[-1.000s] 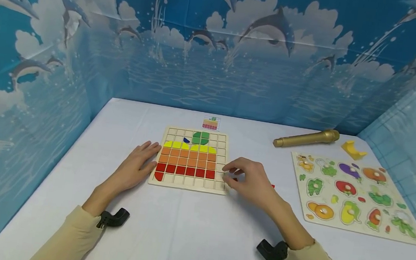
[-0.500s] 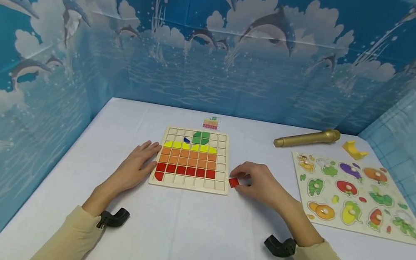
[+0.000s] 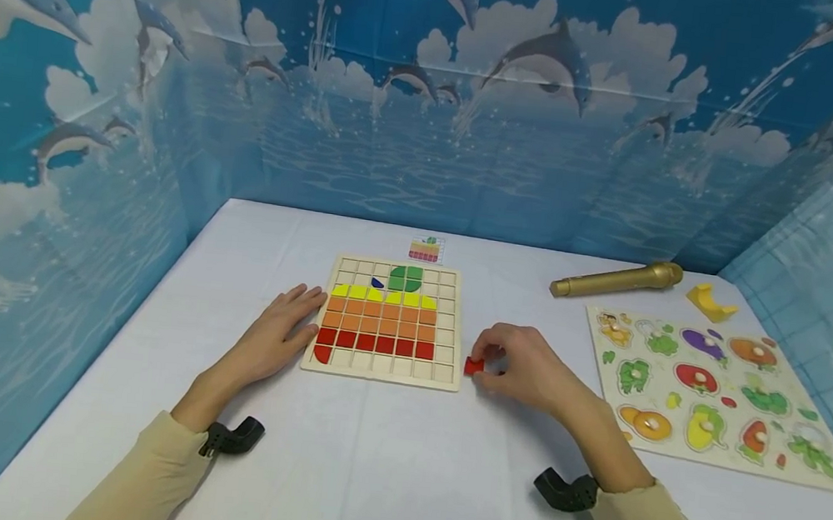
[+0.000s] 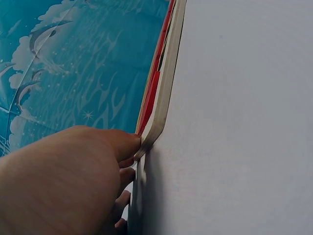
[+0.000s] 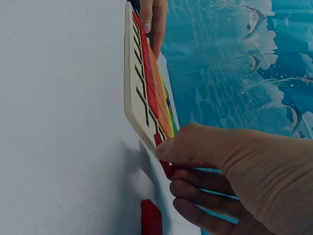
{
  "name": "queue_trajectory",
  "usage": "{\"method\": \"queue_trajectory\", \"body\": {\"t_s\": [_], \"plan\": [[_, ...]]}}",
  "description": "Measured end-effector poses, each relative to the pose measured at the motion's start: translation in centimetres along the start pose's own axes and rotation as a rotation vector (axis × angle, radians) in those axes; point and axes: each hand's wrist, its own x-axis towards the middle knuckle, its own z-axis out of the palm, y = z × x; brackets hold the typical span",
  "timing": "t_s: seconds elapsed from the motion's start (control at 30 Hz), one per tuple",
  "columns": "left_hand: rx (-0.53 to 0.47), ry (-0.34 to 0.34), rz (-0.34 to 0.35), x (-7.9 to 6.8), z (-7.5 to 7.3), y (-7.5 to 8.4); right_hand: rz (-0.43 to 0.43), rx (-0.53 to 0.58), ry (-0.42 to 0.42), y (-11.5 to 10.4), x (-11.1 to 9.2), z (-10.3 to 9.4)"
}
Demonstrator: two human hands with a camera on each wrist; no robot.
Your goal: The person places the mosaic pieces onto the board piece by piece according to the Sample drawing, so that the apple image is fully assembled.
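A wooden grid board (image 3: 450,297) lies mid-table, with green, blue, yellow, orange and red tiles set in its cells. One rounded red tile (image 3: 322,355) sits in its bottom row at the left corner. My left hand (image 3: 276,326) rests flat along the board's left edge, thumb at the rim in the left wrist view. Just off the right edge, my right hand (image 3: 522,369) pinches a red tile (image 5: 164,156) between thumb and fingers. Below those fingers, the right wrist view has another red piece (image 5: 151,218) on the table.
Behind the board lies a small picture card (image 3: 427,249). To the right are a gold microphone (image 3: 616,280), a yellow curved piece (image 3: 710,302) and a vegetable puzzle board (image 3: 727,436). A dolphin-print curtain (image 3: 427,152) stands behind the white table (image 3: 381,474).
My right hand has drawn back to the right from the board's edge, and a red tile now shows at its fingertips. The left hand stays at the board.
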Motion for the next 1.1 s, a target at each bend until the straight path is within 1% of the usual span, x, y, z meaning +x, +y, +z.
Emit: {"method": "queue_trajectory", "body": {"t_s": [0.13, 0.27, 0.5, 0.67, 0.83, 0.97, 1.1], "plan": [[0.003, 0.004, 0.013, 0.2, 0.2, 0.0, -0.019, 0.029, 0.001, -0.5, 0.2, 0.2], [0.008, -0.001, 0.006, 0.2, 0.2, 0.1, -0.027, 0.043, -0.021, -1.3, 0.9, 0.9], [0.014, -0.019, -0.023, 0.2, 0.1, 0.1, -0.013, 0.068, -0.037, -3.4, 2.5, 2.4], [0.014, -0.02, -0.028, 0.3, -0.1, 0.0, -0.011, 0.086, -0.042, -5.2, 4.3, 3.9], [0.008, -0.016, -0.026, 0.2, 0.0, -0.1, -0.058, 0.077, -0.013, -7.1, 6.1, 5.2], [0.008, -0.013, -0.024, 0.3, 0.1, -0.2, -0.112, 0.044, 0.012, -8.5, 7.3, 6.6], [-0.001, -0.016, -0.022, 0.3, 0.0, 0.0, -0.162, -0.005, 0.035, -9.7, 8.0, 7.8]]}}
